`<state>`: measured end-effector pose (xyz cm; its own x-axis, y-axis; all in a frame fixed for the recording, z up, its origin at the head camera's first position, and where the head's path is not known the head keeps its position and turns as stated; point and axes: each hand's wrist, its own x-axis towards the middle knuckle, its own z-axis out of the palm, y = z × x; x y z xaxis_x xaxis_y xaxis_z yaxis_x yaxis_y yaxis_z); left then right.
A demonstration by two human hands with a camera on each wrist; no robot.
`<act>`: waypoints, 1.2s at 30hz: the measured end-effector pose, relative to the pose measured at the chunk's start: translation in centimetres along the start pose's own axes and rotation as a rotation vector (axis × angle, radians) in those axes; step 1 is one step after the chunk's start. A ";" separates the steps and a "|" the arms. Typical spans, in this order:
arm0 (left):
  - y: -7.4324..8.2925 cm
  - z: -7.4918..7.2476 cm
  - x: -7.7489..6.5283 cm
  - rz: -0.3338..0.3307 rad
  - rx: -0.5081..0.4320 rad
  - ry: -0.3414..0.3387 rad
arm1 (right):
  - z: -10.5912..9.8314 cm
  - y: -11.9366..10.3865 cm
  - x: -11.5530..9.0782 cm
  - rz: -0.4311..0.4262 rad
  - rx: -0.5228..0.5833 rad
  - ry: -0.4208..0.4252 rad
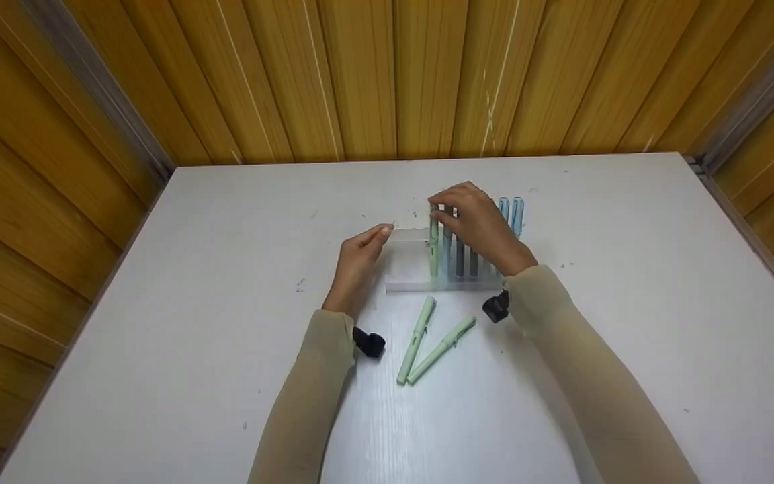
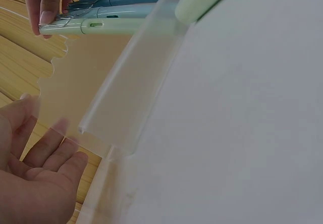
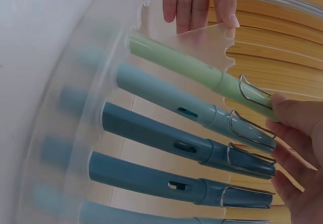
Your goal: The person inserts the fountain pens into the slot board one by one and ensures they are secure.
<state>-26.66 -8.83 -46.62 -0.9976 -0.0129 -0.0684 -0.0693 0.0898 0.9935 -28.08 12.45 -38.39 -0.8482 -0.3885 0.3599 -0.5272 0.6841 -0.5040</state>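
My right hand (image 1: 480, 222) pinches the capped end of a light green pen (image 3: 176, 61), which stands upright in a clear plastic pen stand (image 1: 406, 287). Beside it in the same stand are a light blue pen (image 3: 161, 94) and two dark blue pens (image 3: 151, 133), their clips showing in the right wrist view. At the stand's left end, my left hand (image 1: 358, 259) holds the upper corner of the notched clear panel (image 2: 83, 77) between thumb and fingers. Two more light green pens, one left (image 1: 416, 341) and one right (image 1: 442, 351), lie on the table before the stand.
The white table (image 1: 192, 302) bears the stand near its middle. Two light blue pens (image 1: 517, 215) stand at the stand's right end. Behind the table rises a yellow wood-look panelled wall (image 1: 360, 81). Each wrist carries a small black camera (image 1: 369, 343).
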 end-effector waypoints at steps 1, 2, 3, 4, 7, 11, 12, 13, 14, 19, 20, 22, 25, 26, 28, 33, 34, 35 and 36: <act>0.0 0.0 0.0 0.001 0.003 0.002 | 0.0 0.0 0.0 0.005 -0.007 0.000; 0.0 0.0 0.0 0.001 0.003 0.003 | 0.1 0.1 0.0 0.007 -0.014 0.003; 0.0 0.0 0.0 -0.001 0.007 0.004 | 0.1 0.1 0.0 0.008 -0.020 0.006; 0.0 0.0 0.0 -0.001 0.012 0.006 | 0.2 0.2 -0.1 0.007 -0.025 0.012; -0.1 0.0 0.1 0.003 0.010 0.003 | 0.3 0.3 -0.1 0.001 -0.034 0.026; -0.1 -0.1 0.0 0.016 0.004 -0.003 | 0.4 0.4 -0.2 0.009 -0.033 0.020; -0.1 -0.1 0.0 0.019 0.001 -0.005 | 0.4 0.4 -0.2 0.013 -0.032 0.018; -0.1 -0.1 0.0 0.020 0.002 -0.006 | 0.5 0.5 -0.2 0.013 -0.032 0.017; -0.1 -0.1 0.0 0.018 0.002 -0.007 | 0.5 0.5 -0.3 0.012 -0.031 0.019; -0.1 -0.1 0.0 0.011 0.022 -0.005 | 0.4 0.9 -0.7 -0.027 -0.015 0.071; -0.1 -0.1 0.0 0.011 0.026 -0.005 | 0.3 0.9 -0.8 -0.036 -0.007 0.083; -0.1 -0.1 0.0 0.014 0.027 -0.005 | 0.1 0.9 -1.1 -0.055 0.014 0.101; -0.1 -0.2 -0.1 0.019 0.016 -0.012 | -0.3 0.9 -1.5 -0.086 0.055 0.118; -0.1 -0.2 -0.2 0.020 0.009 -0.015 | -0.4 0.9 -1.7 -0.098 0.066 0.121; -0.1 -0.2 -0.2 0.024 -0.003 -0.020 | -0.6 0.9 -2.1 -0.121 0.090 0.121; -0.2 -0.2 -0.2 0.034 -0.004 -0.018 | -1.1 1.2 -3.3 -0.162 0.115 0.086; -0.1 -0.2 -0.2 0.036 -0.002 -0.017 | -1.1 1.3 -3.6 -0.168 0.116 0.074; -0.1 -0.2 -0.2 0.038 -0.001 -0.017 | -1.2 1.5 -3.9 -0.170 0.114 0.060; -0.1 -0.2 -0.2 0.040 0.001 -0.015 | -1.2 1.7 -4.2 -0.173 0.112 0.044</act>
<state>-26.45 -9.02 -46.69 -0.9995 0.0054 -0.0303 -0.0297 0.0908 0.9954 -25.36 15.97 -39.78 -0.7430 -0.4650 0.4814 -0.6690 0.5355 -0.5154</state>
